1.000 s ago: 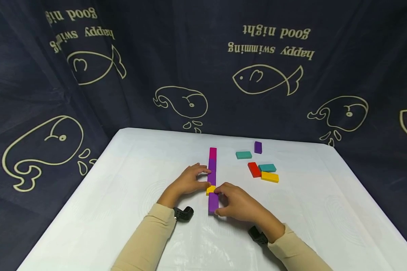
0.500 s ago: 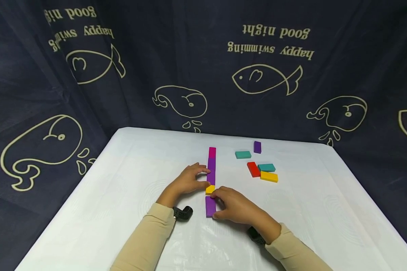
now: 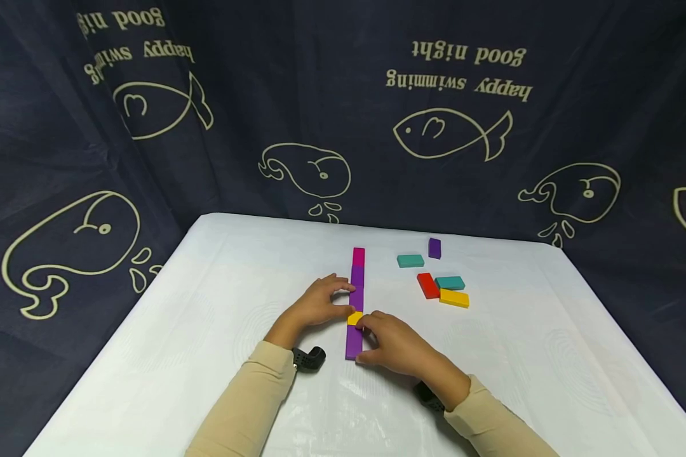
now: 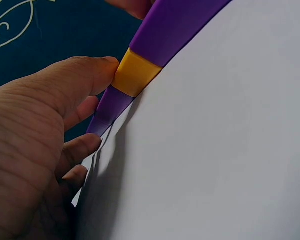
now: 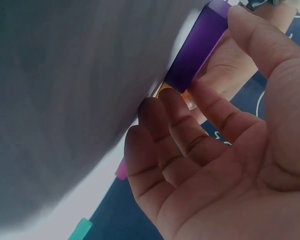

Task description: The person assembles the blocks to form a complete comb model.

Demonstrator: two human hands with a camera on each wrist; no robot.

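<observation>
Between thumb and forefinger of our right hand (image 3: 397,349) we pinch the near purple block (image 3: 354,343), thumb at its near end and fingertips at its far end, where it butts against the small yellow block (image 3: 355,318). Our left hand (image 3: 314,308) has its fingers curled against the left side of the row, thumb tip pressing the yellow block and forefinger touching the purple block (image 3: 357,289) beyond it. These pieces lie end to end in a straight line on the white table (image 3: 206,317), capped at the far end by a pink block (image 3: 358,256). Well apart to the right lie loose pieces: a red block (image 3: 427,285), a teal block (image 3: 450,282) and an orange-yellow block (image 3: 454,298) touching one another, with another teal block (image 3: 410,261) and a small purple block (image 3: 434,248) farther back. Behind the table hangs a dark curtain (image 3: 343,108) printed with fish and whales.
</observation>
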